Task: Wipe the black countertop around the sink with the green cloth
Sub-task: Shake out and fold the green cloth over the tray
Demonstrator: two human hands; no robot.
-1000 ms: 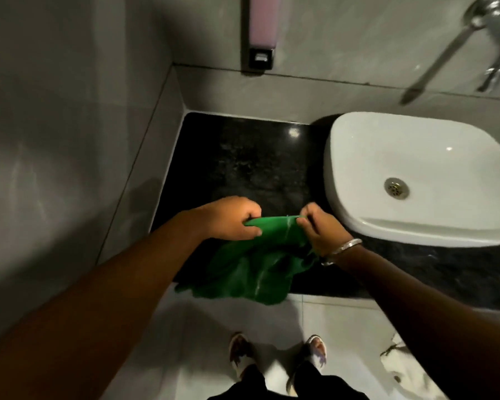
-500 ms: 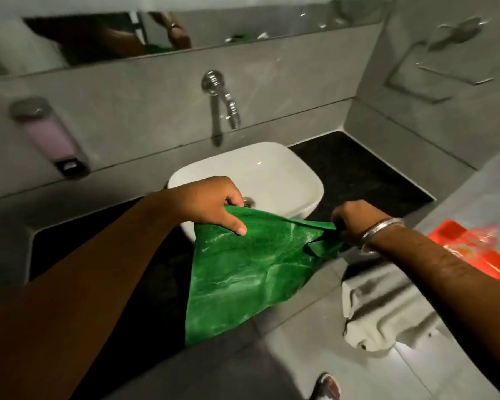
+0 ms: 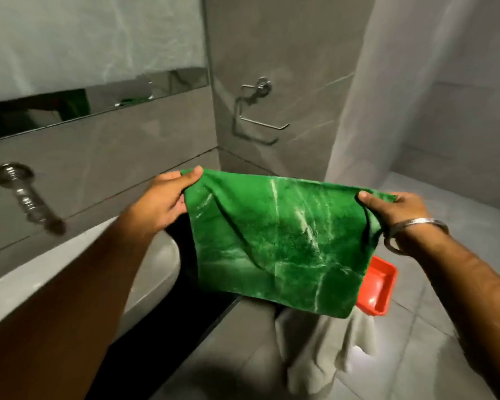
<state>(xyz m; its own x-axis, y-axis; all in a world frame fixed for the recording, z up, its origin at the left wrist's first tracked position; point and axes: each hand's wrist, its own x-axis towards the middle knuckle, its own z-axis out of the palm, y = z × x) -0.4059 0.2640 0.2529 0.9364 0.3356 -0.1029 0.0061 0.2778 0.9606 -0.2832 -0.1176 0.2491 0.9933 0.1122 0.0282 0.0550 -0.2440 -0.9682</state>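
We hold the green cloth (image 3: pixel 280 241) up in the air with both hands. Our left hand (image 3: pixel 163 202) pinches the top left corner, and its grip is closed tight on the cloth. Our right hand (image 3: pixel 396 210) pinches the top right corner, and its grip is closed on the cloth too. A silver bangle (image 3: pixel 413 230) sits on the right wrist. The cloth is pulled out flat between the hands and hangs down loose. It has pale streaks on it.

The black worktop (image 3: pixel 156 336) is under the cloth and to its left, and the cloth does not touch it. The white sink (image 3: pixel 153 272) sits on the worktop, partly behind our left arm. The tap (image 3: pixel 26 197) sticks out of the far wall on the left and looks blurry.

On the floor to the right, a red tray (image 3: pixel 378 287) peeks out from behind the cloth. A pale rag (image 3: pixel 324 347) lies on the floor near us, just beside the tray. A metal holder (image 3: pixel 257 114) is on the far wall.
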